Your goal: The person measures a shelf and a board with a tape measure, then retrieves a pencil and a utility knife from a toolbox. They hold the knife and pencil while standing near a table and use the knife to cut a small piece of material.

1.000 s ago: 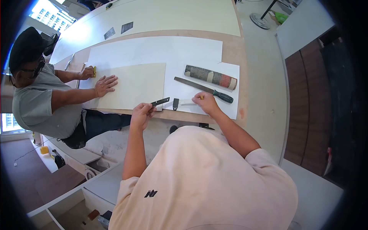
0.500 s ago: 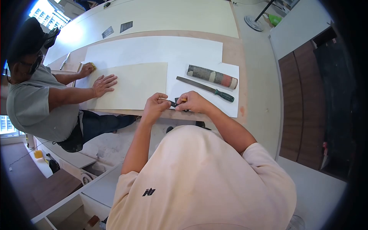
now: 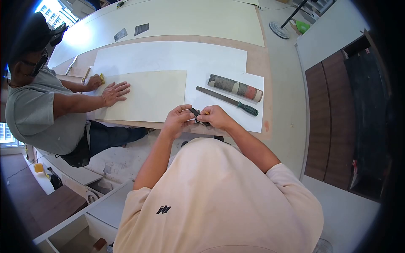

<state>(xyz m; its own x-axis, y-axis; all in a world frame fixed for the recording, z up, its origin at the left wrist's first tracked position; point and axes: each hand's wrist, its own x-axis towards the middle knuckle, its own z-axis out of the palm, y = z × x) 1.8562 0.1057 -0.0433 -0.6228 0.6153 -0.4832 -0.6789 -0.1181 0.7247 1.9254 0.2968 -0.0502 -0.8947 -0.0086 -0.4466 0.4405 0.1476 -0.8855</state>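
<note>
At the near edge of the table, my left hand (image 3: 178, 120) pinches a small black object (image 3: 195, 112). My right hand (image 3: 214, 117) is closed on the other side of the same object, with something small and yellow-orange at its fingertips. Both hands nearly touch, and the fingers hide part of the black piece. Beyond my right hand lies a file with a green handle (image 3: 248, 109), and behind it a grey and red roll (image 3: 235, 87). A cream sheet (image 3: 152, 90) lies left of them on a white board (image 3: 168, 52).
A co-worker (image 3: 46, 109) at the left presses one hand on the cream sheet and holds a yellow item (image 3: 102, 78) in the other. Two dark grey patches lie on the far panel (image 3: 202, 19). A brown cabinet (image 3: 325, 114) stands at the right.
The black object has turned and shows more between my fingers. My hands have shifted slightly right. The co-worker's hand with the yellow item has moved slightly. The whole view has shifted a little.
</note>
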